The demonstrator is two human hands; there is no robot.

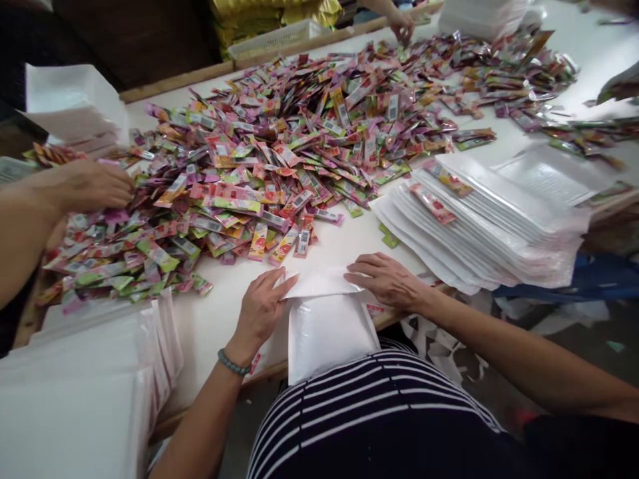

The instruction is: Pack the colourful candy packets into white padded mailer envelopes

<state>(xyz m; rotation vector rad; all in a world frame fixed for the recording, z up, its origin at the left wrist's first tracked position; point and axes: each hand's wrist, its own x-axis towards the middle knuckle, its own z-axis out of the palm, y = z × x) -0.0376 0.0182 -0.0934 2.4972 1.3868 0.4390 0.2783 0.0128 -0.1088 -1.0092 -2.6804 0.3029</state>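
A white padded envelope lies over the table's front edge against the striped shirt, its flap at the far end. My left hand, with a beaded bracelet at the wrist, pinches the flap's left corner. At the flap's right corner my right hand holds it between thumb and fingers. Just beyond the envelope spreads a big heap of small colourful sachets. To the right rests a fanned stack of white envelopes with two sachets on top.
More envelopes stand in a stack at the front left and another pile at the back left. Another person's hand reaches into the heap from the left, and a further hand touches it at the back. A white basket sits behind.
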